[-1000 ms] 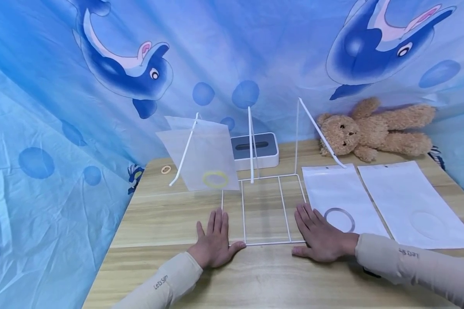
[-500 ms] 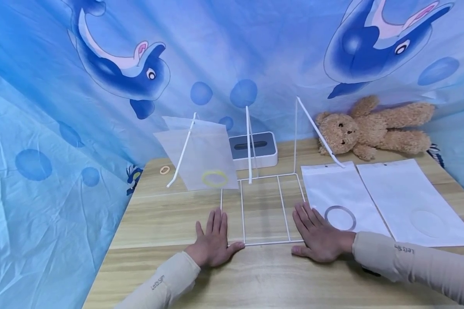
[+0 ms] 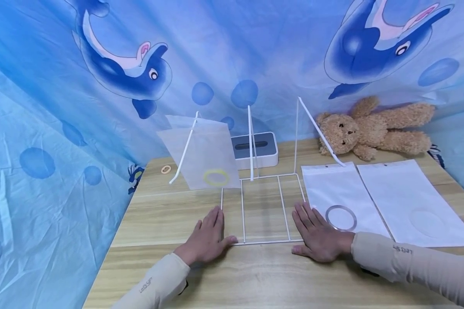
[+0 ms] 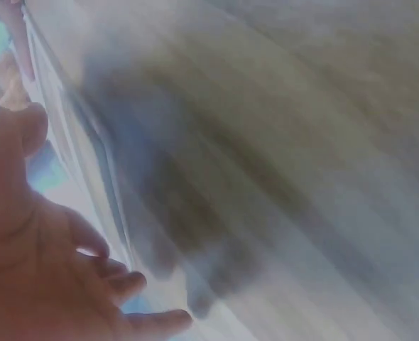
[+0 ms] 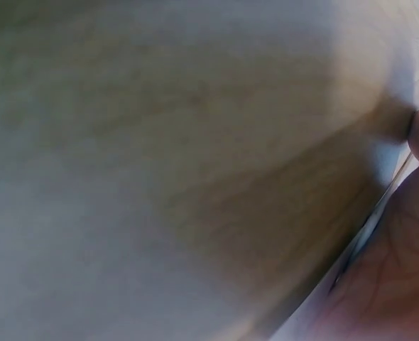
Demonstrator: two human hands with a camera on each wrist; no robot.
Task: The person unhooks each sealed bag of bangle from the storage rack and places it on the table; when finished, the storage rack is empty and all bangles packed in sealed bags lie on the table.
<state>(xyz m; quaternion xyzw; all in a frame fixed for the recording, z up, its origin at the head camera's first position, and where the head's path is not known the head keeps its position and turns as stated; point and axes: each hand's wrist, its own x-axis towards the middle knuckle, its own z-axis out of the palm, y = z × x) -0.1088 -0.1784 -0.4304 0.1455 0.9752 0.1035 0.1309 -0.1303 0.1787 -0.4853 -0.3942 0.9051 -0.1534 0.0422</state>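
The left hand (image 3: 205, 240) is at the front left corner of a white wire rack (image 3: 242, 210), fingers extended and close together, thumb apart beside the front bar. The right hand (image 3: 319, 238) lies at the rack's front right corner, palm down, fingers straight, thumb spread. Neither hand grips anything; how firmly they touch the wire cannot be told.

The rack stands mid-table, its three prongs raised toward the back edge of the table (image 3: 255, 279). Overlapping translucent white bags (image 3: 212, 150) hang at its left prong, a yellow ring (image 3: 206, 177) showing through.

Toward the table's right edge lie two flat white bags: the inner bag (image 3: 321, 184) shows a grey ring (image 3: 328, 216), the outer bag (image 3: 398, 189) a faint circle. Along the back edge are a white tissue box (image 3: 268, 160) with a grey top and, near the back right corner, a brown teddy bear (image 3: 377, 128) on its side. A small wooden ring (image 3: 163, 170) lies near the back left corner.
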